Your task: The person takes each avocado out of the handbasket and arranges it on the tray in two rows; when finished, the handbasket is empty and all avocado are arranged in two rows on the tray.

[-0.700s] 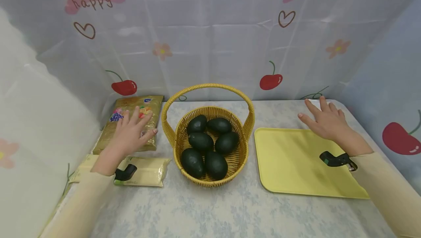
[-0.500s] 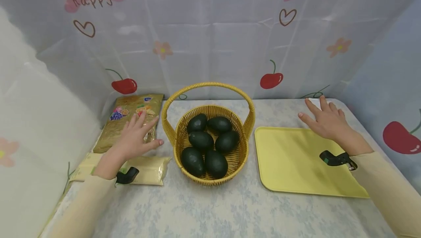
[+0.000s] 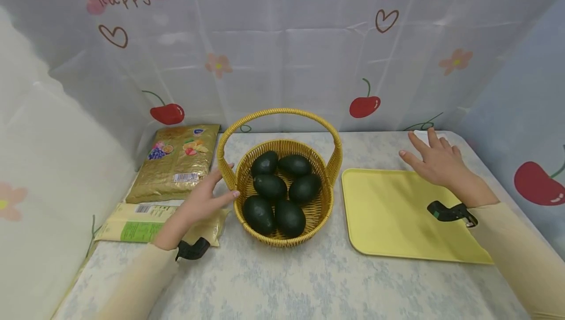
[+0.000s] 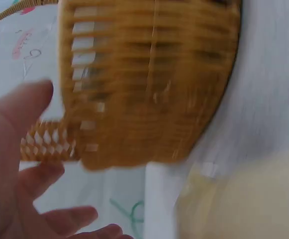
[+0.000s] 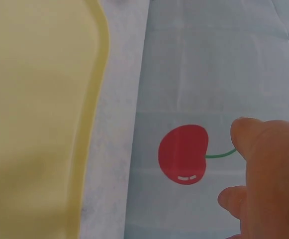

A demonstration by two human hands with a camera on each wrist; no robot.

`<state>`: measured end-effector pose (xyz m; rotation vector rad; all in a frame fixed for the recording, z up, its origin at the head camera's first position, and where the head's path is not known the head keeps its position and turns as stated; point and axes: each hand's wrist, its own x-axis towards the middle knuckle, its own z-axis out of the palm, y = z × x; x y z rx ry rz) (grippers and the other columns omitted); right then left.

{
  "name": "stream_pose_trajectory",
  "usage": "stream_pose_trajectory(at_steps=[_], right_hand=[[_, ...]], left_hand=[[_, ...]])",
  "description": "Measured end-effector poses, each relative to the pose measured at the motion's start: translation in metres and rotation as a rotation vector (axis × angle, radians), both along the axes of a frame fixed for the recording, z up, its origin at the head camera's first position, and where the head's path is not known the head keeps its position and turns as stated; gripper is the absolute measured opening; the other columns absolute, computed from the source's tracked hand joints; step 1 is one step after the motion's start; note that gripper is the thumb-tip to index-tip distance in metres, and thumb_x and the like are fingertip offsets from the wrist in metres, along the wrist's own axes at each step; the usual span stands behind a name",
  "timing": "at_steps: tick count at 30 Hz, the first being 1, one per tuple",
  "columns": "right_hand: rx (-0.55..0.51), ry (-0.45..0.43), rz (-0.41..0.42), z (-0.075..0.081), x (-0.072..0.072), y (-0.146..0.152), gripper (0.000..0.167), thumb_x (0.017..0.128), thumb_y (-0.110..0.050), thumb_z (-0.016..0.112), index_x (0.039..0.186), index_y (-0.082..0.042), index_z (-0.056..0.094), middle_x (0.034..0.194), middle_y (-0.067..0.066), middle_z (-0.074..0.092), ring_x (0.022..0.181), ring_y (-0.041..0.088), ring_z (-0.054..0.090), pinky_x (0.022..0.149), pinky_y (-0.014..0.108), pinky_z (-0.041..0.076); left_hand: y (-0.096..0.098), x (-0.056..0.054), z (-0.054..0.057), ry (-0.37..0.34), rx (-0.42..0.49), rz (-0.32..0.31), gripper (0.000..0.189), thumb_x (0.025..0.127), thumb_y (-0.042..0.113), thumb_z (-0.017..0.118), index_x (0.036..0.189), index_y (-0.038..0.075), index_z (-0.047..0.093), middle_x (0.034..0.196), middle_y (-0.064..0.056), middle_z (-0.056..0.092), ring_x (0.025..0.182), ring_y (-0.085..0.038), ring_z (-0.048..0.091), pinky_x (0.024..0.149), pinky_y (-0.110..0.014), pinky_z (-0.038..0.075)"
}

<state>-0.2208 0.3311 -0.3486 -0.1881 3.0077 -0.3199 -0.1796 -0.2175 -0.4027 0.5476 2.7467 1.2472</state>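
A flat yellow rectangular tray point(image 3: 393, 217) lies right of our round yellow wicker basket point(image 3: 282, 243). Our left hand point(image 3: 203, 203) spreads around its handle's left base, contact unclear; our right hand point(image 3: 438, 163), spread, hangs near the tray's far edge. We should close gently, keeping six dark-green oval avocados point(image 3: 290, 218) settled inside.

Place: screened desk point(image 3: 318, 285) area; building type cannot be determined;
Screening: printed sheets point(image 3: 282, 69) behind and at both sides; cherry, heart and "happy" motifs;
Desk surface: pale floral pattern; basket point(image 3: 284, 243), tray point(image 3: 397, 212) and packets point(image 3: 165, 170) set out.
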Motion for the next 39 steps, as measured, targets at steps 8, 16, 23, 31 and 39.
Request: stream_pose_trajectory(at_steps=[8, 16, 23, 31, 39], right_hand=[[-0.005, 0.007, -0.004, -0.002, -0.002, 0.000, 0.084, 0.106, -0.061, 0.027, 0.162, -0.002, 0.012, 0.158, 0.047, -0.007, 0.138, 0.075, 0.006, 0.107, 0.084, 0.008], [-0.013, -0.003, -0.008, 0.000, -0.002, -0.001, 0.084, 0.106, -0.062, 0.026, 0.163, -0.003, 0.009, 0.158, 0.046, -0.008, 0.139, 0.074, 0.006, 0.108, 0.084, 0.006], [-0.005, -0.016, -0.004, 0.003, -0.001, -0.003, 0.084, 0.106, -0.061, 0.026, 0.162, -0.002, 0.010, 0.159, 0.046, -0.008, 0.138, 0.075, 0.005, 0.108, 0.084, 0.006], [0.001, -0.004, 0.006, 0.004, 0.001, -0.006, 0.083, 0.106, -0.061, 0.027, 0.162, -0.002, 0.011, 0.159, 0.046, -0.006, 0.139, 0.074, 0.008, 0.108, 0.084, 0.008], [0.018, 0.031, 0.079, 0.010, 0.005, -0.017, 0.078, 0.107, -0.054, 0.036, 0.162, -0.003, 0.017, 0.161, 0.045, -0.001, 0.142, 0.068, 0.016, 0.107, 0.082, 0.017]], left_hand=[[0.021, -0.004, -0.019, -0.149, 0.353, 0.061, 0.065, 0.098, 0.008, 0.064, 0.156, 0.000, 0.035, 0.153, -0.029, 0.045, 0.128, -0.047, 0.058, 0.089, -0.027, 0.057], [0.027, -0.004, -0.024, -0.181, 0.425, 0.121, 0.062, 0.096, 0.004, 0.064, 0.153, 0.003, 0.041, 0.143, -0.032, 0.053, 0.125, -0.045, 0.060, 0.085, -0.022, 0.055], [0.028, -0.001, -0.031, -0.207, 0.434, 0.129, 0.062, 0.095, 0.005, 0.064, 0.153, 0.006, 0.042, 0.142, -0.031, 0.054, 0.125, -0.044, 0.061, 0.084, -0.024, 0.056], [0.029, 0.000, -0.031, -0.231, 0.450, 0.136, 0.061, 0.095, 0.007, 0.065, 0.153, 0.009, 0.043, 0.142, -0.029, 0.053, 0.126, -0.044, 0.060, 0.085, -0.026, 0.057], [0.028, -0.001, -0.030, -0.232, 0.448, 0.152, 0.061, 0.095, 0.007, 0.065, 0.152, 0.009, 0.043, 0.143, -0.028, 0.053, 0.125, -0.043, 0.061, 0.084, -0.025, 0.057]])
